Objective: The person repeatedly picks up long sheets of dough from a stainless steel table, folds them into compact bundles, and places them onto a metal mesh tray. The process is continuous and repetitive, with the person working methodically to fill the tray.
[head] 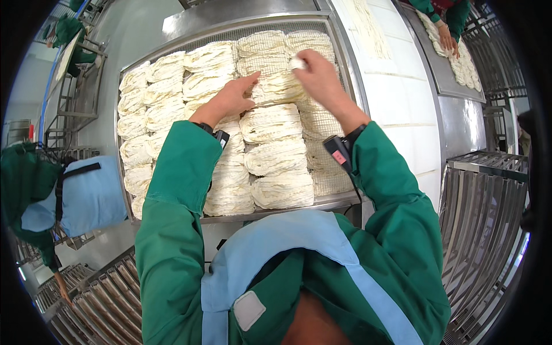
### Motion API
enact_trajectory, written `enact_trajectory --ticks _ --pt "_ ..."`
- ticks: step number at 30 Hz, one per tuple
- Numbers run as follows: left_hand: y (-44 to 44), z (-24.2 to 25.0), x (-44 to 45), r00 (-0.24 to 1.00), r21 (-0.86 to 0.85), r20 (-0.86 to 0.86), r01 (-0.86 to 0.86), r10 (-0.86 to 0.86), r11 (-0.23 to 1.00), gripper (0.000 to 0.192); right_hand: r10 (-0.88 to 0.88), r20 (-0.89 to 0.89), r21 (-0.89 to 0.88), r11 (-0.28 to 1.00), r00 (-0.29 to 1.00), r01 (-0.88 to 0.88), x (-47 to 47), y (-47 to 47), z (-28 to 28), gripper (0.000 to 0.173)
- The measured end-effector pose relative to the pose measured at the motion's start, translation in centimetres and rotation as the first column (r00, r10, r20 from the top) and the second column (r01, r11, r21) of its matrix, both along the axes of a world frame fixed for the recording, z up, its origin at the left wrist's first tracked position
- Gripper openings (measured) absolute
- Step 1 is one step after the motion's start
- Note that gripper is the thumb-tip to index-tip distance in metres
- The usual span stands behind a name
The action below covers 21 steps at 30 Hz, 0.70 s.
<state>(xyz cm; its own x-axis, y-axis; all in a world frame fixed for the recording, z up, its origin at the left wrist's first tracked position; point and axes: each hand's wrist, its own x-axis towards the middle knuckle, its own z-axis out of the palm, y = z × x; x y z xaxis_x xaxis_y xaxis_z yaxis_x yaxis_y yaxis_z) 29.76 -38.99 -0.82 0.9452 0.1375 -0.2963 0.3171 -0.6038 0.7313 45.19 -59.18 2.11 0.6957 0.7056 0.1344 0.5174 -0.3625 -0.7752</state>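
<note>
A metal-framed mesh tray (349,64) lies before me, covered with columns of folded pale noodle bundles (276,157). At its right, wire mesh lies over the bundles of the last column and the upper ones beside it. My left hand (233,95) is over the tray's middle, fingers apart, by a noodle bundle (276,89); it holds nothing. Farther right and up, my right hand (318,75) is closed round a small white object (297,63), blurred and too small to name, above the upper right bundles.
Right of the tray runs a white conveyor belt (399,103) with noodle strands. Beyond it, a co-worker's hands (448,39) touch noodles on another tray (440,69). Metal racks (478,224) stand at lower right, more racks (108,297) at lower left. Another co-worker in an apron (92,194) is at left.
</note>
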Motion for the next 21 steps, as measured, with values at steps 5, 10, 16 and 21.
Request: enact_trajectory --ticks 5,10,16,21 --pt "1.0 -0.8 -1.2 0.968 -0.052 0.126 -0.213 0.218 0.976 0.066 0.215 0.025 -0.034 0.976 0.976 -0.214 -6.7 5.4 -1.6 0.031" --pt "0.4 -1.2 -1.9 0.884 -0.091 0.326 -0.323 0.335 0.942 0.049 0.338 -0.031 -0.014 0.941 0.941 -0.338 -9.2 7.6 -5.5 0.028" --pt "-0.3 -0.9 -2.3 0.847 0.338 0.523 -0.101 -0.097 0.936 0.02 0.112 0.36 0.125 0.978 0.926 -0.167 -2.1 6.4 -6.8 0.015" --pt "0.7 -2.8 -3.6 0.834 0.553 0.459 0.002 -0.307 0.833 0.009 0.088 0.416 0.1 0.985 0.905 -0.141 -0.3 3.8 -10.2 0.014"
